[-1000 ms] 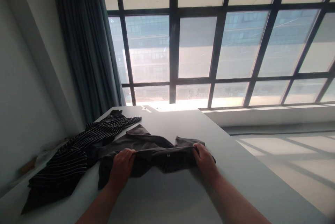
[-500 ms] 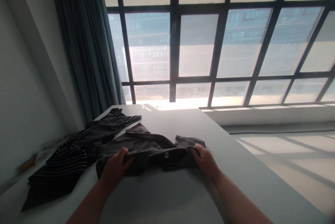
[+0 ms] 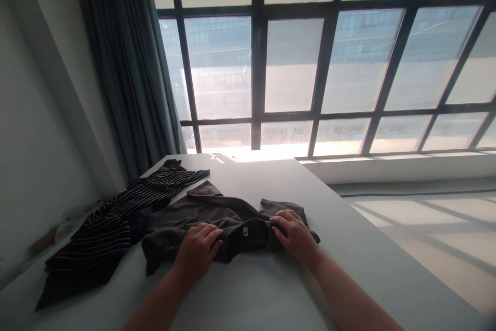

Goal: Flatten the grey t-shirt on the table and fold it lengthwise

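Window [image 3: 290, 62]: a wide grid of dark-framed panes filled the far wall; buildings showed through the glass; a dark curtain [image 3: 127, 73] hung at its left end.
Counter [image 3: 271, 289]: pale and broad; its far edge ran under the sill, its right edge slanted down toward the near right; bare surface lay open near the person and to the right of the clothes.
Striped garment [image 3: 101, 233]: black with thin white lines; it sprawled along the counter's left side, touching the grey one's left part.
Grey garment [image 3: 209, 217]: dark, lying at the counter's middle, partly folded; both hands were on its near edge.
Label [image 3: 245, 231]: a small white tag at the collar, between the hands; its writing was too small to read.
Left hand [image 3: 197, 251]: fingers bent, pressing flat on the cloth; half a second earlier it had pinched the edge further left.
Right hand [image 3: 295, 234]: spread wide, palm down on the cloth; earlier it had gripped that edge.
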`<state>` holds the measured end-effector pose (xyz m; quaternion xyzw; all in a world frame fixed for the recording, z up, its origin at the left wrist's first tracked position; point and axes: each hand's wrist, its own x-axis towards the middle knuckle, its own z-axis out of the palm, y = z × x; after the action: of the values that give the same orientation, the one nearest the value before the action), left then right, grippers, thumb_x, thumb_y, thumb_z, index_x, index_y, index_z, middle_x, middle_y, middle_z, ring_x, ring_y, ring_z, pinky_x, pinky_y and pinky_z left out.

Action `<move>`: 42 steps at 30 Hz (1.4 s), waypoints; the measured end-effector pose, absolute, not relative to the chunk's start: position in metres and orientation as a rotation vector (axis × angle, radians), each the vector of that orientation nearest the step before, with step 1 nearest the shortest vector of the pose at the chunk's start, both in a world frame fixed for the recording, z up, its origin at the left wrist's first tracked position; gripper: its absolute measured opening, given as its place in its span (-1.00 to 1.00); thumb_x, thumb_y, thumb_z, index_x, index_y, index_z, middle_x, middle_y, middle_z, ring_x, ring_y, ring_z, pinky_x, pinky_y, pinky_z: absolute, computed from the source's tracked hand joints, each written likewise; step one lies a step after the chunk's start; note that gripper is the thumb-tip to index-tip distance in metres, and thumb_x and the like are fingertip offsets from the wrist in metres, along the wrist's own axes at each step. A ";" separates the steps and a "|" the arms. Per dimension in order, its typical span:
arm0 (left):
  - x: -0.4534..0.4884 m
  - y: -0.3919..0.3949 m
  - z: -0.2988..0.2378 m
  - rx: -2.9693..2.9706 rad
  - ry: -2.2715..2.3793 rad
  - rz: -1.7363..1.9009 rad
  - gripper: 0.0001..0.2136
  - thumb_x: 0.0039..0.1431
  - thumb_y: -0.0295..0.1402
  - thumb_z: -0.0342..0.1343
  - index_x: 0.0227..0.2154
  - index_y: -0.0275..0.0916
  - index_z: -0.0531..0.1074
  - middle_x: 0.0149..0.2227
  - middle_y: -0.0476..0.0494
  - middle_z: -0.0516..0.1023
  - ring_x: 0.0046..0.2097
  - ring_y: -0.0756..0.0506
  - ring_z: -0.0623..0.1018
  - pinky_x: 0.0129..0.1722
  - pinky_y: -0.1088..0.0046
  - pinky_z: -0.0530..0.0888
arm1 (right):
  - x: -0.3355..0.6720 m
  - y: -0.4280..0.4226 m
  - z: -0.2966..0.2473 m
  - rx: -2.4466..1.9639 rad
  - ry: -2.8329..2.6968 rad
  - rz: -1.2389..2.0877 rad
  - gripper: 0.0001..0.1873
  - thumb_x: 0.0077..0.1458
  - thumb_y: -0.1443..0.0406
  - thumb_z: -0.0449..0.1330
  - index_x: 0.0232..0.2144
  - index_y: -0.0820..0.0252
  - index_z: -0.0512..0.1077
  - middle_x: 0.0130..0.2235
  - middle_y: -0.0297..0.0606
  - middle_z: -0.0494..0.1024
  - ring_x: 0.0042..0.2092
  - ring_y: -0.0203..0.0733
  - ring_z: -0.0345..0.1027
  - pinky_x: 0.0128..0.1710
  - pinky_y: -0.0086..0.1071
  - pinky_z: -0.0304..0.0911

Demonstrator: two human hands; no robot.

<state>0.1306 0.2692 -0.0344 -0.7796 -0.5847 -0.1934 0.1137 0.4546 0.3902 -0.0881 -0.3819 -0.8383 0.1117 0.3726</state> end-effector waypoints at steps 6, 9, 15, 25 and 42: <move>0.139 0.273 -0.047 -2.235 -1.876 -0.420 -0.76 0.35 -0.39 0.09 -0.03 -0.11 0.58 -0.07 -0.17 0.62 -0.03 -0.21 0.58 -0.04 0.23 0.44 | 0.454 0.388 -0.087 -1.059 -2.237 0.323 -0.73 0.25 0.30 0.16 -0.06 0.08 0.57 -0.04 -0.22 0.54 0.04 -0.12 0.33 0.19 -0.18 0.20; 0.132 0.274 -0.049 -2.302 -1.963 -0.320 -0.77 0.32 -0.37 0.14 -0.01 -0.08 0.56 -0.04 -0.14 0.61 0.00 -0.21 0.57 -0.03 0.25 0.43 | 0.455 0.391 -0.090 -1.097 -2.258 0.369 -0.71 0.23 0.34 0.12 -0.08 0.11 0.58 -0.07 -0.21 0.54 0.02 -0.13 0.33 0.17 -0.22 0.22; 0.133 0.275 -0.048 -2.280 -2.028 -0.197 -0.85 0.29 -0.40 0.16 -0.12 -0.10 0.55 -0.07 -0.12 0.61 0.00 -0.23 0.57 -0.04 0.26 0.45 | 0.454 0.395 -0.098 -1.203 -2.299 0.425 -0.72 0.21 0.34 0.14 -0.11 0.13 0.60 -0.09 -0.20 0.53 0.01 -0.10 0.33 0.14 -0.23 0.21; 0.122 0.276 -0.050 -2.105 -1.926 -0.712 -0.71 0.49 -0.26 -0.15 -0.21 -0.18 0.46 -0.23 -0.15 0.60 -0.19 -0.15 0.62 -0.16 0.34 0.46 | 0.456 0.388 -0.088 -1.132 -2.287 0.468 -0.67 0.20 0.35 0.07 -0.07 0.16 0.57 -0.07 -0.17 0.52 0.01 -0.12 0.32 0.16 -0.25 0.21; 0.096 0.270 -0.038 -2.266 -1.919 -0.674 -0.79 0.42 -0.20 -0.01 -0.20 -0.13 0.48 -0.18 -0.10 0.63 -0.18 -0.14 0.65 -0.19 0.39 0.48 | 0.468 0.398 -0.089 -1.076 -1.968 0.357 -0.58 0.36 0.08 -0.03 -0.17 0.20 0.53 -0.16 -0.14 0.57 -0.10 -0.09 0.46 -0.02 -0.26 0.32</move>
<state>0.0964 0.2699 -0.0383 -0.7433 -0.6294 -0.2213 0.0485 0.4682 0.3983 -0.0887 -0.4296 -0.7858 0.1424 0.4215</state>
